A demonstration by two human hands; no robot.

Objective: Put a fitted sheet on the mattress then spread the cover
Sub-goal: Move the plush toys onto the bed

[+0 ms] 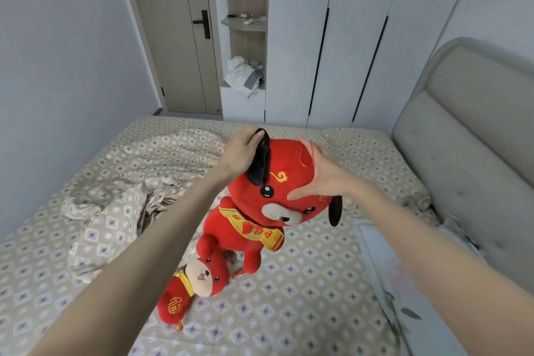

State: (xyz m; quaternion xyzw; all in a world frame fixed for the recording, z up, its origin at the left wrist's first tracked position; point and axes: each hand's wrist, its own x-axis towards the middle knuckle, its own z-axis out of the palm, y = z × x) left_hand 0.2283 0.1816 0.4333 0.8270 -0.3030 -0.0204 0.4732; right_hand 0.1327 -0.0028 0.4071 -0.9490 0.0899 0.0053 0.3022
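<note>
So, toys are on the bed and need to come off. Left hand (242,153) grips the black ear (261,159) of the big plush dog (286,159), dead centre, held up off the bed. Right hand (322,175) lies flat-fingered against the toy's head, thumb on its face, nothing curled round.

Small plush dog (202,272) lies on the patterned sheet (303,283) at 6–7 o'clock. That sheet covers the mattress across the lower frame; can't tell whether it's the fitted one. Matching cover (130,182) is bunched in a heap on the bed at 9–10 o'clock. Headboard (468,130) at 3 o'clock, with pale floral fabric (384,269) below it at 4–5, unidentified.

Handling, my read:
- **Sheet and cover:** thin, limp, light, not fragile. They'll drape and bunch, with no stiffness to push with.
- **Sheet grip:** take it at the corner seams and hook each over a mattress corner.
- **Cover grip:** take two adjacent corners along one hem, lift, shake flat.
- **Toys:** light and soft; any grip works.
</note>
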